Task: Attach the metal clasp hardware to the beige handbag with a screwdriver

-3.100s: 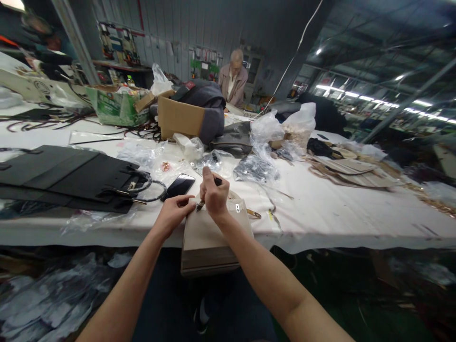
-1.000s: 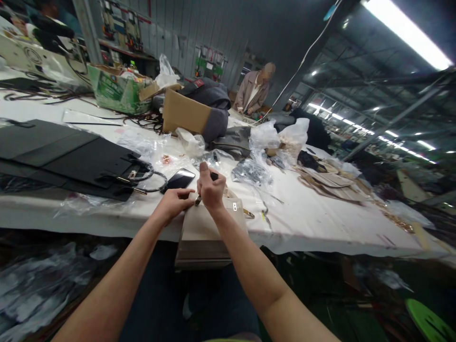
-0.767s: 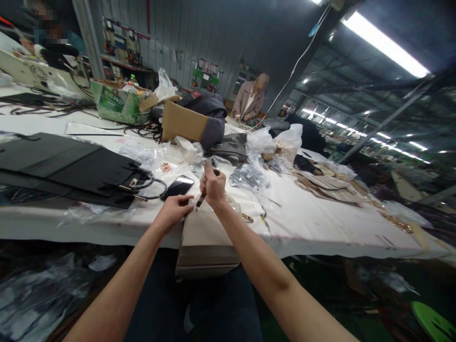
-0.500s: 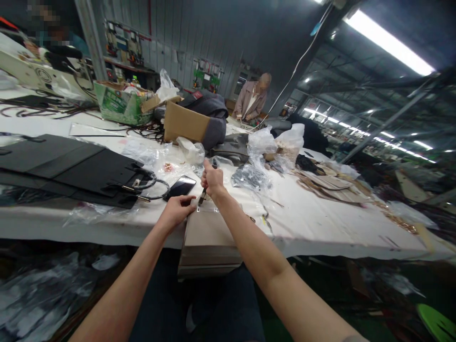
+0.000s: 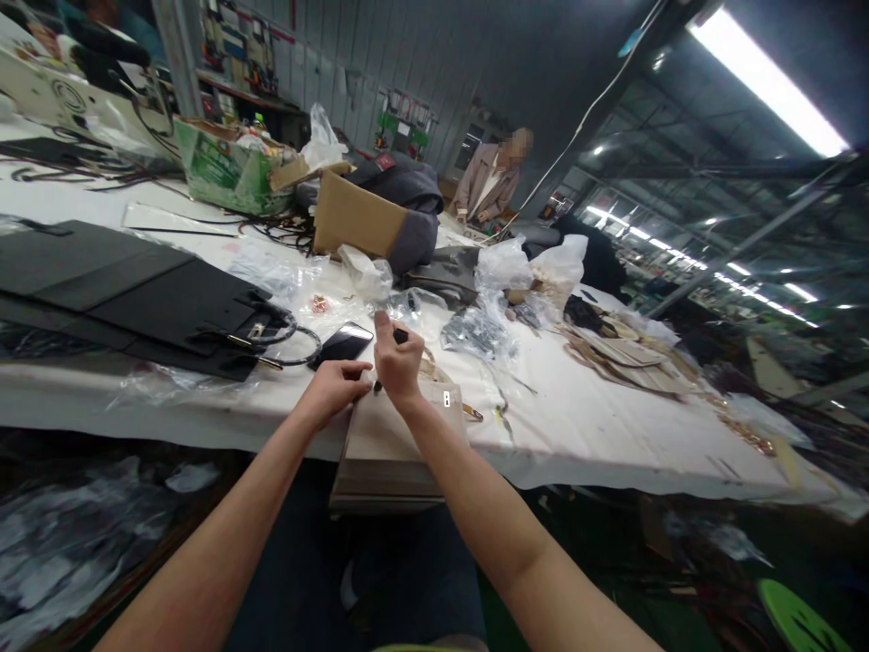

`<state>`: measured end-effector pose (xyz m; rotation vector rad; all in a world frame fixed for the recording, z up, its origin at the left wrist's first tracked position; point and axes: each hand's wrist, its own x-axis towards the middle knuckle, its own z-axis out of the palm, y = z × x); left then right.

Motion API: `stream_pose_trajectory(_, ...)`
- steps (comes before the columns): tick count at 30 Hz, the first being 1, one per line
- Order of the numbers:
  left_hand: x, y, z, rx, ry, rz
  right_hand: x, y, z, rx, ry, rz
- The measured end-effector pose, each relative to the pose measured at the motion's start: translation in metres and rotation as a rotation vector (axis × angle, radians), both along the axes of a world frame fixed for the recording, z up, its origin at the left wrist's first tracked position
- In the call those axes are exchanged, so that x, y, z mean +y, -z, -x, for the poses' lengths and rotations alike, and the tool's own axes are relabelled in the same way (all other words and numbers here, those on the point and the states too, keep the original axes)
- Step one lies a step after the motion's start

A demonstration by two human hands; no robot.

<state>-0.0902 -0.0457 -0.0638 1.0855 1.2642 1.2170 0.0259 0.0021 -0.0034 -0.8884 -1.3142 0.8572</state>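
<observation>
A stack of beige panels [image 5: 390,435], like flat bag pieces, lies at the table's front edge and juts over my lap. At its upper left corner my left hand [image 5: 336,391] grips the top panel between thumb and fingers. My right hand [image 5: 399,362] is closed in a fist around a slim dark-handled tool [image 5: 401,336], its lower end pointing down at the panel beside my left fingertips. The tool's exact kind is hidden by the fist. A small metal fitting [image 5: 446,398] shows on the panel right of my right wrist. A beige strap handle [image 5: 434,369] lies just behind.
A phone [image 5: 345,344] lies behind my left hand. Black bag pieces with handles [image 5: 136,294] cover the left. Plastic bags [image 5: 479,335], a cardboard box [image 5: 357,217] and a green carton [image 5: 227,172] stand farther back. Beige pieces [image 5: 621,349] lie right. A co-worker [image 5: 487,177] stands beyond.
My right fist has turned and dropped slightly, with the tool now more upright. The metal fitting at the right has come into clearer view. My left hand stays at the corner.
</observation>
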Motion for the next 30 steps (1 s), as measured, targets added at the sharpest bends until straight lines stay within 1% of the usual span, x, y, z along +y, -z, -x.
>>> stream_pose_trajectory(3,-0.001,-0.002,-0.001,0.002,-0.024,0.008,0.001,-0.005,-0.008,0.081,-0.039,0.108)
stream_pose_trajectory(5,-0.001,-0.001,-0.001,0.012,-0.034,-0.004,0.004,-0.009,-0.014,0.153,-0.025,0.149)
stream_pose_trajectory(8,0.001,0.001,-0.001,0.038,-0.033,-0.017,0.005,-0.010,-0.018,0.178,0.016,0.107)
stream_pose_trajectory(14,0.000,0.004,-0.002,0.015,-0.023,-0.021,-0.004,-0.001,-0.009,0.086,0.012,0.065)
stream_pose_trajectory(18,0.001,0.007,-0.001,0.004,-0.005,-0.052,-0.015,0.003,-0.005,-0.001,0.011,-0.029)
stream_pose_trajectory(22,-0.001,0.003,0.001,0.020,0.003,-0.067,-0.026,0.002,-0.003,-0.121,-0.008,-0.135)
stream_pose_trajectory(24,-0.002,0.000,0.001,0.029,0.004,-0.055,-0.023,-0.002,-0.003,-0.120,-0.030,-0.100)
stream_pose_trajectory(27,-0.001,0.000,0.001,0.026,-0.003,-0.027,-0.008,-0.010,-0.007,-0.003,-0.047,0.034)
stream_pose_trajectory(30,0.002,0.004,0.001,0.025,-0.006,-0.014,0.005,-0.018,-0.010,0.095,-0.029,0.033)
